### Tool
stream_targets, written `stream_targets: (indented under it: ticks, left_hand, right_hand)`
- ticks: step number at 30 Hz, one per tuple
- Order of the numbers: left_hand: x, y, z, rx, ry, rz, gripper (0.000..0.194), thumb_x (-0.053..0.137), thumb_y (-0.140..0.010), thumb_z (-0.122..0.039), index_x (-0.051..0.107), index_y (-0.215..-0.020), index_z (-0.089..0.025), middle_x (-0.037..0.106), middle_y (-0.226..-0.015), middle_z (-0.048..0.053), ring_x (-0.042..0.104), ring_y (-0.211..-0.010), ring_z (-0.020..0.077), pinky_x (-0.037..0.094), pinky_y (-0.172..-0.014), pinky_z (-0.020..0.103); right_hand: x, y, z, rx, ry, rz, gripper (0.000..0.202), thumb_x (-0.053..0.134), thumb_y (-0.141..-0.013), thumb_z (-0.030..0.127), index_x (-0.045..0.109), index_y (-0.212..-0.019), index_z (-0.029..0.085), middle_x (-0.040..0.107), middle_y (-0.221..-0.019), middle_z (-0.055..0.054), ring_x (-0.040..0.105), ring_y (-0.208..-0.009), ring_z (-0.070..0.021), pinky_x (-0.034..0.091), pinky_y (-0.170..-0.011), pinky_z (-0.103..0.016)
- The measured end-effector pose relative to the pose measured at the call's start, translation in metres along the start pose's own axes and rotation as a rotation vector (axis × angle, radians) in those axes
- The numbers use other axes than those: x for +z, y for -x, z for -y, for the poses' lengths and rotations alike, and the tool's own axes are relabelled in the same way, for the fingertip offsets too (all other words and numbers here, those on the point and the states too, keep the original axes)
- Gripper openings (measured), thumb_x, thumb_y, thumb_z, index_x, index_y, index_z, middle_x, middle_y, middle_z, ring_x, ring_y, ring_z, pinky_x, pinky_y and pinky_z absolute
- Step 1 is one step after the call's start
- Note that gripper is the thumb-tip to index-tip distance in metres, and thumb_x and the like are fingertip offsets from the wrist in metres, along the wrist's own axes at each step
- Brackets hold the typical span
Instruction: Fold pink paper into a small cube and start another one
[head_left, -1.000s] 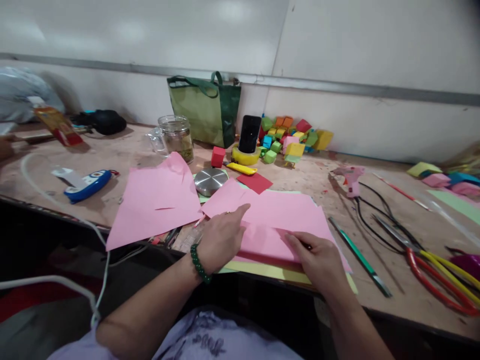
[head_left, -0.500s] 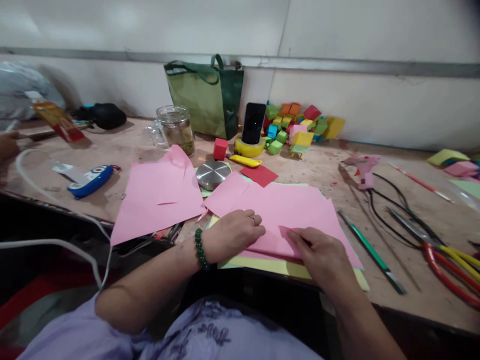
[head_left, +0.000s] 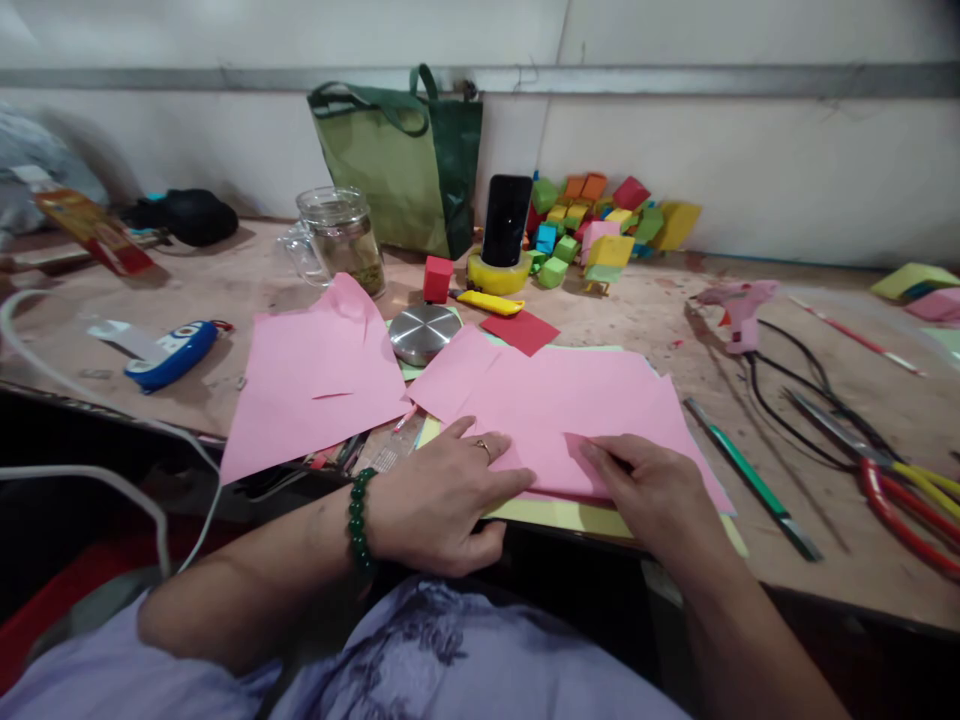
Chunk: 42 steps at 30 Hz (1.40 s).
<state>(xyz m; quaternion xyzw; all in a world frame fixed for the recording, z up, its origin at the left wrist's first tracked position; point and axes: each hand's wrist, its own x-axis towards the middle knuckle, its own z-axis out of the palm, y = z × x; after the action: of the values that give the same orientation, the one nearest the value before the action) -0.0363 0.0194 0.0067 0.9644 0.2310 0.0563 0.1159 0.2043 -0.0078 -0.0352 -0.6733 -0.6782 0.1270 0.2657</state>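
A large sheet of pink paper (head_left: pixel 555 390), its near edge folded over, lies in front of me on yellow paper (head_left: pixel 577 515). My left hand (head_left: pixel 450 490), with a ring and a green bead bracelet, rests on its left part, fingers spread and thumb out over the near edge. The thumb and forefinger of my right hand (head_left: pixel 652 490) pinch a small raised corner of the folded pink paper; the other fingers are curled under. Another creased pink sheet (head_left: pixel 322 370) with a slit lies to the left. A green-handled craft knife (head_left: pixel 754 480) is beside my right hand.
Scissors (head_left: pixel 874 480) and a pink glue gun (head_left: pixel 739 310) with its cable lie to the right. Behind the paper are a round metal lid (head_left: pixel 425 333), a yellow cutter (head_left: pixel 491 302), a phone (head_left: pixel 507 220), a glass mug (head_left: pixel 341 240) and several paper cubes (head_left: pixel 592 220).
My left hand has spread its fingers and shifted left and nearer to me, thumb now out. My right hand keeps its pinch on the paper. The camera view has tilted down slightly.
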Motion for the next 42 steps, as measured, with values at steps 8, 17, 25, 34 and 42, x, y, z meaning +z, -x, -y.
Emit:
stream_targets:
  ticks: [8, 17, 25, 34, 42]
  left_hand:
    - [-0.001, 0.002, 0.0, -0.005, 0.009, 0.024, 0.042, 0.055, -0.074, -0.029, 0.058, -0.115, -0.02, 0.056, -0.115, 0.014, 0.055, -0.106, 0.0282, 0.031, -0.103, 0.051]
    - [0.007, 0.003, 0.0, 0.01, -0.012, -0.021, 0.046, 0.057, -0.073, -0.028, 0.056, -0.117, -0.016, 0.054, -0.121, 0.018, 0.051, -0.114, 0.0307, 0.03, -0.105, 0.05]
    - [0.01, 0.004, 0.002, 0.05, -0.067, 0.01, 0.05, 0.055, -0.074, -0.027, 0.054, -0.123, -0.013, 0.051, -0.123, 0.022, 0.048, -0.117, 0.0345, 0.036, -0.1, 0.048]
    - [0.015, 0.003, -0.007, 0.046, -0.078, -0.006, 0.053, 0.056, -0.075, -0.035, 0.052, -0.122, -0.011, 0.055, -0.117, 0.017, 0.048, -0.111, 0.0318, 0.033, -0.101, 0.048]
    - [0.029, 0.017, -0.017, -0.039, -0.142, -0.083, 0.061, 0.055, -0.08, -0.044, 0.047, -0.129, -0.009, 0.057, -0.121, 0.012, 0.049, -0.109, 0.0287, 0.031, -0.101, 0.046]
  right_hand:
    - [-0.012, 0.007, 0.019, -0.427, 0.342, -0.144, 0.028, 0.052, -0.086, 0.018, 0.068, -0.109, 0.019, 0.07, -0.106, -0.011, 0.059, -0.096, -0.027, 0.045, -0.088, -0.044]
    - [-0.002, 0.023, 0.039, -0.889, 0.456, 0.04, 0.026, 0.048, -0.084, 0.008, 0.072, -0.093, 0.011, 0.07, -0.088, -0.011, 0.056, -0.089, -0.0247, 0.037, -0.097, -0.045]
    - [-0.017, 0.028, 0.031, -1.01, 0.589, 0.05, 0.033, 0.041, -0.083, 0.003, 0.074, -0.085, 0.007, 0.07, -0.082, -0.014, 0.058, -0.083, -0.0261, 0.042, -0.093, -0.044]
    - [-0.034, 0.045, 0.0, -0.925, 0.582, 0.031, 0.034, 0.038, -0.085, 0.003, 0.07, -0.099, 0.005, 0.069, -0.097, -0.017, 0.057, -0.096, -0.0292, 0.047, -0.088, -0.044]
    - [-0.027, 0.044, 0.001, -0.908, 0.556, 0.009, 0.031, 0.039, -0.086, 0.003, 0.067, -0.099, 0.002, 0.068, -0.092, -0.018, 0.057, -0.09, -0.029, 0.05, -0.079, -0.042]
